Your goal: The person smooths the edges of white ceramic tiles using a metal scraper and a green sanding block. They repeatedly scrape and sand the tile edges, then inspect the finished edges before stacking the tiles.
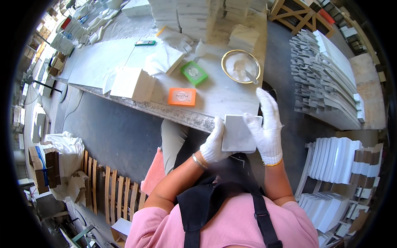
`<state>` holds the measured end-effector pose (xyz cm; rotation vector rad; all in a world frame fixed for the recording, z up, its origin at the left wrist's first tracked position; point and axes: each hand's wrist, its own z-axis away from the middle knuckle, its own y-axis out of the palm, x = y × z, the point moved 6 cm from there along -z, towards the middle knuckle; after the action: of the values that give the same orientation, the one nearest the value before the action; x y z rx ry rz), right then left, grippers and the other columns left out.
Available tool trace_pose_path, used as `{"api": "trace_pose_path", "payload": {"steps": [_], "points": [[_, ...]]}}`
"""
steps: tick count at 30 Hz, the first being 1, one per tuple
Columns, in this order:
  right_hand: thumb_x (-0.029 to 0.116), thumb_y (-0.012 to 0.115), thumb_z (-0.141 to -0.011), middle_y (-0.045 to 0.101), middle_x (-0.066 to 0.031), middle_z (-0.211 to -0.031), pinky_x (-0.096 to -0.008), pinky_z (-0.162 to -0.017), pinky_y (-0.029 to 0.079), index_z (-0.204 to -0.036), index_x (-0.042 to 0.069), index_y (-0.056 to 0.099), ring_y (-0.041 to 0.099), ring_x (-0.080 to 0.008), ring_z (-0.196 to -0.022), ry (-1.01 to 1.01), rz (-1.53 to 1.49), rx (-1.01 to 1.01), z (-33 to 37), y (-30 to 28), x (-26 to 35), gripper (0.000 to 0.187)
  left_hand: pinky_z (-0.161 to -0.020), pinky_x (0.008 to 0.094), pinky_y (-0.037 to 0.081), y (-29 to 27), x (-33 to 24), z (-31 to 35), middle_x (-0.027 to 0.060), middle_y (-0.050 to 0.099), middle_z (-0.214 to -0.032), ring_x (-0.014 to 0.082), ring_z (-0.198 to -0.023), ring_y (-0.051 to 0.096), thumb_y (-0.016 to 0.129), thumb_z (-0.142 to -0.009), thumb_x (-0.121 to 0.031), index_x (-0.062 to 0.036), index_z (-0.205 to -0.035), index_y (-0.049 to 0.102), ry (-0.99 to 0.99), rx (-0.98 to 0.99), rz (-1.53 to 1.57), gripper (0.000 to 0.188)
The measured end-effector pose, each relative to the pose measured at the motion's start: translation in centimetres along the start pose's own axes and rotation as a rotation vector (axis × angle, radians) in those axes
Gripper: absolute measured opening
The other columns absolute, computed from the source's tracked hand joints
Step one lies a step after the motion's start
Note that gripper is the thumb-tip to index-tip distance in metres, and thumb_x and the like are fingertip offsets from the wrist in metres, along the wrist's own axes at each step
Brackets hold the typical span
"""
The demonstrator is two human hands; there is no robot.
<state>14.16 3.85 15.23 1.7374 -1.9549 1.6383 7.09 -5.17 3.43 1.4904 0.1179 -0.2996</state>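
Your left hand (214, 142) and right hand (266, 126) grip the white tile (240, 133) by its edges, off the tabletop (223, 97) at six o'clock; gloved fingers could slip, dropping it.

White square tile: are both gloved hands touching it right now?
Touching. The head view shows the left hand gripping the white tile at its left edge and the right hand clasping its right edge.

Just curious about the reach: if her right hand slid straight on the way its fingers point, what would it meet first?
Probably the round gold-rimmed bowl; the right hand points up toward it, though depth is unclear.
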Motion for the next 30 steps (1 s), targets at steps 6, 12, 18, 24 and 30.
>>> {"api": "trace_pose_path", "payload": {"steps": [6,12,18,24,30], "points": [[0.024,0.080,-0.083,0.056,-0.0187,-0.136,-0.0451,-0.104,0.045,-0.138,0.004,0.056,0.056,-0.0366,-0.122,-0.109,0.220,0.018,0.0,2.1,0.7,0.063,-0.117,0.0441,0.034,-0.7,0.4,0.6,0.0110,0.042,-0.154,0.0261,-0.141,0.042,0.034,-0.097,-0.073,-0.0070,-0.156,0.029,0.010,0.016,-0.103,0.089],[0.020,0.080,-0.083,0.057,-0.0175,-0.134,-0.0436,-0.104,0.045,-0.135,0.006,0.058,0.056,-0.0356,-0.122,-0.066,0.200,-0.026,0.7,1.0,-0.2,0.058,-0.117,0.0444,0.034,-0.6,0.6,0.8,0.0120,0.041,-0.155,0.0267,-0.141,0.043,0.034,-0.097,-0.072,-0.0064,-0.156,0.028,-0.002,0.012,-0.090,0.088],[0.013,0.076,-0.086,0.057,-0.0168,-0.136,-0.0412,-0.108,0.044,-0.135,0.006,0.059,0.055,-0.0325,-0.127,0.040,0.183,-0.069,1.3,-1.2,-1.8,0.052,-0.115,0.0501,0.039,1.4,-0.3,0.7,0.0165,0.040,-0.155,0.0344,-0.139,0.046,0.039,-0.090,-0.078,-0.0057,-0.157,0.026,-0.010,0.067,-0.022,0.099],[0.010,0.069,-0.091,0.059,-0.0153,-0.135,-0.0377,-0.106,0.044,-0.133,0.003,0.060,0.056,-0.0268,-0.126,0.234,-0.074,0.014,2.2,-2.1,-2.7,0.044,-0.111,0.0618,0.040,3.7,-0.5,0.4,0.0205,0.038,-0.155,0.0422,-0.136,0.047,0.046,-0.082,-0.084,-0.0048,-0.158,0.022,-0.056,0.189,0.144,0.112],[0.009,0.066,-0.093,0.062,-0.0154,-0.129,-0.0353,-0.099,0.048,-0.126,0.000,0.064,0.061,-0.0233,-0.116,0.259,-0.234,0.075,2.4,-2.1,-2.1,0.034,-0.110,0.0638,0.039,4.1,-0.4,0.7,0.0221,0.036,-0.156,0.0449,-0.136,0.046,0.048,-0.081,-0.084,-0.0050,-0.158,0.020,-0.110,0.231,0.233,0.114]]}}
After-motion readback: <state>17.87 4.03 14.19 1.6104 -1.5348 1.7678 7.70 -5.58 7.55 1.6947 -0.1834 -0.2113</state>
